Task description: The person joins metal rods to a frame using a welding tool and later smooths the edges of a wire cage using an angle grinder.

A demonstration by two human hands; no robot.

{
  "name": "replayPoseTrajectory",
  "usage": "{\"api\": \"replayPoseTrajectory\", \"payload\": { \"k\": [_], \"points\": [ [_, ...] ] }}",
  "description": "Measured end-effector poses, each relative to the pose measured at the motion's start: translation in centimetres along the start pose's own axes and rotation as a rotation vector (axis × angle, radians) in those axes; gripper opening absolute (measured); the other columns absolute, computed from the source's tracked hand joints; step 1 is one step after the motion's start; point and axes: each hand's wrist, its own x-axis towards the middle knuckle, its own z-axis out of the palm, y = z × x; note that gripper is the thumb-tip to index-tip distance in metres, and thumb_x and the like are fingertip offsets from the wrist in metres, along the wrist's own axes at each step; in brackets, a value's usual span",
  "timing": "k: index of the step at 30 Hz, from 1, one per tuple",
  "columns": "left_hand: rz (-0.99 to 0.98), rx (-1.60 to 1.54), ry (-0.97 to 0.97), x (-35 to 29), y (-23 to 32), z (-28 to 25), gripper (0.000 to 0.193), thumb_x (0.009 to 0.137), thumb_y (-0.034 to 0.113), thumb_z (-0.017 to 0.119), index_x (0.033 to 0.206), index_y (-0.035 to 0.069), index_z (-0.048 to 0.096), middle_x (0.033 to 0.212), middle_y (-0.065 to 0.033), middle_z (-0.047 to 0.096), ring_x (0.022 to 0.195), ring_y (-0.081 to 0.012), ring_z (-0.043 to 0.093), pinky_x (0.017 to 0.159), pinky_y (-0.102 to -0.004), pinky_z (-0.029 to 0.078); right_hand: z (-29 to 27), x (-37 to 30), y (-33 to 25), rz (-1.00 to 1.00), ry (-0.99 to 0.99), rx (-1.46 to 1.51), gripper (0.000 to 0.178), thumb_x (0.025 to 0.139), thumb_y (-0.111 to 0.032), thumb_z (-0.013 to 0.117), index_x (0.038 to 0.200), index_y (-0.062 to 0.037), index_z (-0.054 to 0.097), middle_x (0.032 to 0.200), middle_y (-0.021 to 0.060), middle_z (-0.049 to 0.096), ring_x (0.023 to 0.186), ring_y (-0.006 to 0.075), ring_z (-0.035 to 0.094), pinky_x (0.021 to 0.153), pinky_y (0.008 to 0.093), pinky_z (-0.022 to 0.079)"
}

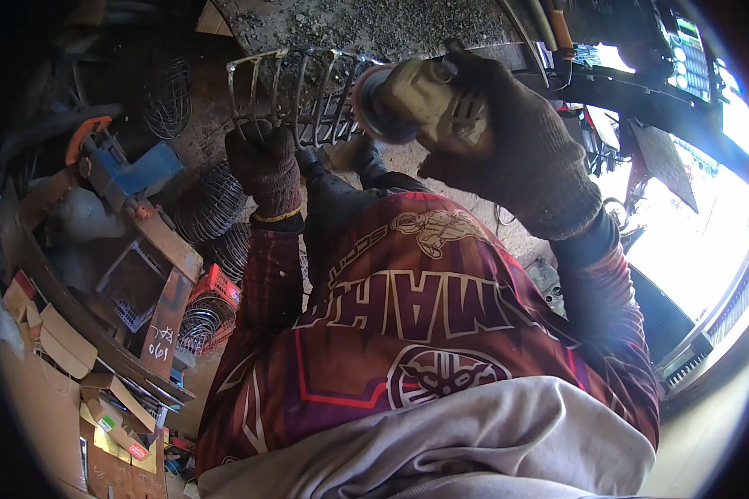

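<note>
My right hand (pixel 528 145), in a dark knitted glove, is closed round the body of a worn, pale angle grinder (pixel 445 104). The grinder's round disc (pixel 369 104) faces left and sits at the right end of a bent metal-bar rack (pixel 300 87); whether the two touch I cannot tell. My left hand (pixel 262 162), gloved too, grips the lower left bars of the rack. The rack's curved bars stand in a row, bare and greyish. Part of its far right end is hidden behind the grinder.
Dark metal scraps and grit (pixel 349 29) cover the surface beyond the rack. On the left lie wire coils (pixel 212 204), a blue metal block (pixel 146 170), a red crate (pixel 216 287) and cardboard boxes (pixel 116 399). Bright light floods in at the right.
</note>
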Motion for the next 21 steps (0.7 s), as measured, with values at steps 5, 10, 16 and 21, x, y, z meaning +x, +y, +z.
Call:
{"api": "replayPoseTrajectory", "payload": {
  "k": [5,10,16,21],
  "points": [
    [-0.227,-0.222,0.020,-0.7,0.3,0.3,0.027,0.085,0.001,0.058,0.079,0.010,0.033,0.067,0.0017,0.031,0.059,-0.0141,0.036,0.049,-0.0328,0.029,0.8,0.1,-0.3,0.048,0.065,0.034,0.091,0.067,-0.027,0.092,0.140,-0.0049,0.042,0.126,0.0207,0.061,0.114,0.0337,0.064,0.092,0.0400,0.055],
    [-0.283,-0.145,-0.085,0.0,1.6,-0.6,0.030,0.082,-0.002,0.061,0.080,0.008,0.033,0.066,0.0017,0.030,0.058,-0.0125,0.037,0.049,-0.0302,0.032,1.8,0.0,0.2,-0.013,0.102,0.066,0.094,0.066,-0.030,0.093,0.140,-0.0035,0.041,0.124,0.0197,0.061,0.113,0.0325,0.065,0.093,0.0403,0.055],
    [-0.005,0.179,-0.065,0.2,0.8,-0.5,0.035,0.078,-0.007,0.065,0.081,0.008,0.033,0.066,0.0013,0.032,0.056,-0.0118,0.036,0.050,-0.0280,0.035,2.1,-0.4,-0.1,-0.041,0.106,0.069,0.098,0.064,-0.034,0.093,0.141,-0.0036,0.040,0.125,0.0194,0.061,0.115,0.0314,0.064,0.094,0.0395,0.054],
    [-0.007,0.202,-0.061,0.3,1.6,-1.0,0.031,0.079,-0.007,0.062,0.082,0.007,0.035,0.066,0.0014,0.031,0.058,-0.0124,0.038,0.053,-0.0290,0.037,2.1,-0.1,-0.7,-0.064,0.106,0.136,0.091,0.070,-0.035,0.088,0.140,-0.0016,0.041,0.123,0.0233,0.061,0.117,0.0381,0.061,0.096,0.0443,0.051]
  ]
}}
